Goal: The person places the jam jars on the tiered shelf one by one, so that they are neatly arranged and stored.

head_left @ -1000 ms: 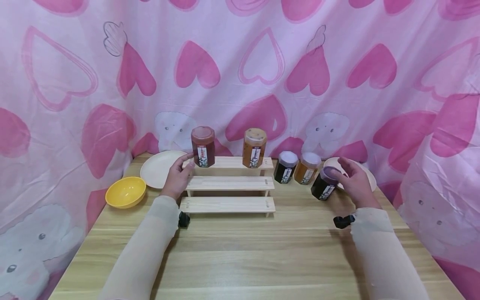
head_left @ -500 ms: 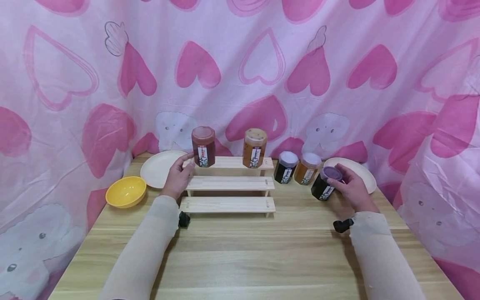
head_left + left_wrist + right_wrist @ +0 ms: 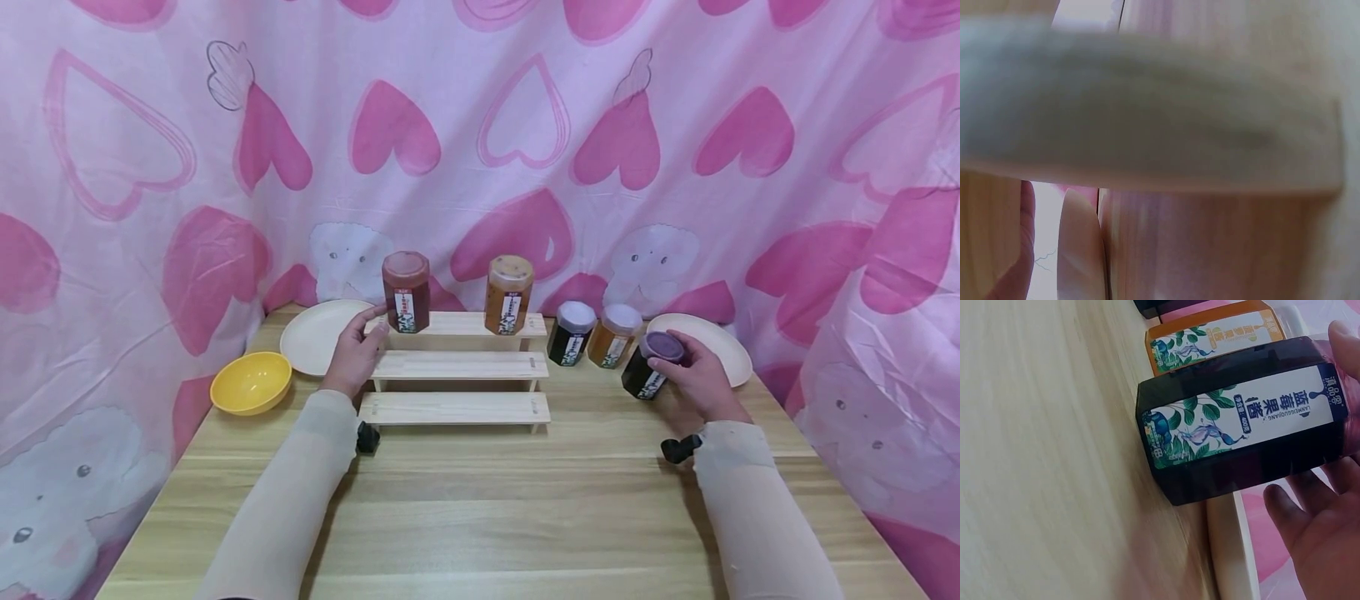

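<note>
My right hand [image 3: 701, 379] holds a dark octagonal jar of blueberry jam [image 3: 643, 372] around its purple lid. In the right wrist view, the thumb is on one side of the lid and the fingers are on the other, with the blueberry jam jar's label [image 3: 1244, 419] facing the camera. My left hand [image 3: 355, 354] grips the left end of the three-step wooden stand [image 3: 457, 408] at its top step, close beside a red jam jar [image 3: 407, 293]. An orange-yellow jam jar [image 3: 509, 296] stands farther right on that step. Pale wood fills most of the left wrist view.
Another dark jar [image 3: 572, 335] and an amber jar [image 3: 615, 337] stand right of the wooden stand. A white plate [image 3: 738, 358] lies behind my right hand. At the left are another white plate [image 3: 303, 342] and a yellow bowl [image 3: 251, 383]. A pink heart-patterned curtain surrounds the table [image 3: 480, 508].
My right hand has come down and left around the blueberry jam jar's lid, its raised fingers closing on it. The jar now stands slightly more upright. My left hand has stayed in place.
</note>
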`<action>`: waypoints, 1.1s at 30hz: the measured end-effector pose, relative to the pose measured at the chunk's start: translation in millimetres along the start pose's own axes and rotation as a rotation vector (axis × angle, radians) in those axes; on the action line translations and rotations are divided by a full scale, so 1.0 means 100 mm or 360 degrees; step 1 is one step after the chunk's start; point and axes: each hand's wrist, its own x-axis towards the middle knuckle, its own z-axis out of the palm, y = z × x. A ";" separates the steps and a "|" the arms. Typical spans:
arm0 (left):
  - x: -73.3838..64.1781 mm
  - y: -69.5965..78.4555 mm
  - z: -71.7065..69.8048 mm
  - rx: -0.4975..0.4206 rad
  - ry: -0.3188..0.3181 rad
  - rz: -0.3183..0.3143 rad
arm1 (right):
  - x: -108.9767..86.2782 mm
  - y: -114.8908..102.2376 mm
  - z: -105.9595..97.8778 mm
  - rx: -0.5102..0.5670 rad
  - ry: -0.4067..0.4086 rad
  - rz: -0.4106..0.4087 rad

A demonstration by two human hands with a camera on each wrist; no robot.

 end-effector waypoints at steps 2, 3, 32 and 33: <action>-0.01 0.00 0.00 0.0003 -0.0006 0.0002 | -0.01 0.00 0.01 -0.0001 0.0028 0.0023; 0.00 0.00 0.00 0.0000 -0.0009 0.0003 | -0.01 0.00 0.02 0.0005 0.0045 0.0036; 0.01 -0.01 0.00 -0.0020 -0.0012 -0.0007 | -0.34 -0.86 0.27 0.0401 0.0045 0.0077; 0.01 -0.01 0.00 -0.0018 -0.0011 -0.0009 | -0.35 -0.90 0.29 0.0425 0.0043 0.0058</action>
